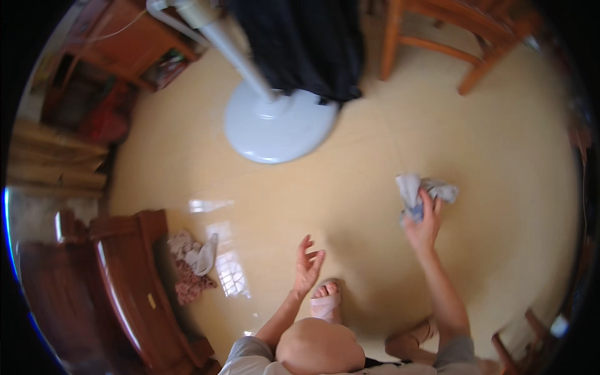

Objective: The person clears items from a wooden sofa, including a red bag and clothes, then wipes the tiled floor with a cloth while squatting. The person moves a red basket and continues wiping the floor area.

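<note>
My right hand grips a bunched grey-white cloth with a bluish patch, out over the glossy beige tiled floor. Whether the cloth touches the floor I cannot tell. My left hand hangs in front of my knee with its fingers apart and slightly curled, holding nothing. Below it shows my sandalled foot. Over to the left, crumpled cloths, some whitish and one reddish patterned, lie on the floor.
A white round stand base with a pole stands ahead, black fabric hanging beside it. Dark wooden furniture borders the left. A wooden chair stands at the upper right, and a wooden cabinet at the upper left.
</note>
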`<move>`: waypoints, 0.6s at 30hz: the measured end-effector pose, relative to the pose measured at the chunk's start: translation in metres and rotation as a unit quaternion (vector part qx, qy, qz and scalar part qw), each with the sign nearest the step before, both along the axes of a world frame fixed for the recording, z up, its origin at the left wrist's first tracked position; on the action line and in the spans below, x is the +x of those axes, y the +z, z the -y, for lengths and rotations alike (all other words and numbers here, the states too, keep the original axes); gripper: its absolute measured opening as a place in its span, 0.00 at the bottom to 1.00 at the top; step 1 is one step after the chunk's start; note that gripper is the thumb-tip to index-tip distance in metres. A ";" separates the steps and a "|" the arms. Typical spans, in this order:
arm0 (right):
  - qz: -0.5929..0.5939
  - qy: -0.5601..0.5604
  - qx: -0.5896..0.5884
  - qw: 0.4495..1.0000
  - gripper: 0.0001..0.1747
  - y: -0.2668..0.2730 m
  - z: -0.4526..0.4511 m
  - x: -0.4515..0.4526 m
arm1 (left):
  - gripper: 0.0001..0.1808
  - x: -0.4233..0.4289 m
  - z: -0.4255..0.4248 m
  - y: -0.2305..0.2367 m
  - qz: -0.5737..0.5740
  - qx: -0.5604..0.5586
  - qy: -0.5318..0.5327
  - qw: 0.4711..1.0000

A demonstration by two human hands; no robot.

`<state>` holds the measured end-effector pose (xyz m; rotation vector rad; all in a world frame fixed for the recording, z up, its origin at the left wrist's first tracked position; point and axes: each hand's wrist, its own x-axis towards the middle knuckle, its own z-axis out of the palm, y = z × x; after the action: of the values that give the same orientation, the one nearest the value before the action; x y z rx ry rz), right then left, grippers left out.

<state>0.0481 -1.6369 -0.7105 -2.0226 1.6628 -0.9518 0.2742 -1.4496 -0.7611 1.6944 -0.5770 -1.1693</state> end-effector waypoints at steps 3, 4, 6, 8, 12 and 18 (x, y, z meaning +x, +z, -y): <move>0.220 0.186 0.082 0.954 0.38 0.010 -0.045 0.099 | 0.43 0.024 0.027 0.048 -0.148 -0.118 0.044 0.981; 0.274 0.243 0.115 0.923 0.39 0.017 -0.063 0.132 | 0.44 0.042 0.026 0.042 -0.166 -0.158 0.058 0.972; 0.264 0.329 0.159 0.893 0.39 0.018 -0.089 0.172 | 0.43 0.079 0.029 0.036 -0.173 -0.155 0.123 0.965; 0.147 0.399 0.141 0.894 0.36 0.008 -0.098 0.172 | 0.36 0.122 0.026 0.018 -0.100 -0.122 0.245 0.957; 0.009 0.455 0.140 0.879 0.27 -0.032 -0.107 0.117 | 0.56 0.207 -0.014 -0.051 0.422 0.256 0.243 0.835; -0.144 0.328 0.288 0.888 0.21 -0.042 -0.122 -0.094 | 0.55 0.140 0.122 -0.047 0.453 0.308 0.129 0.826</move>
<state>-0.0456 -1.5147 -0.7530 -2.0981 1.0425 0.0801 0.4138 -1.5712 -0.8077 2.8063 -0.5088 -0.2670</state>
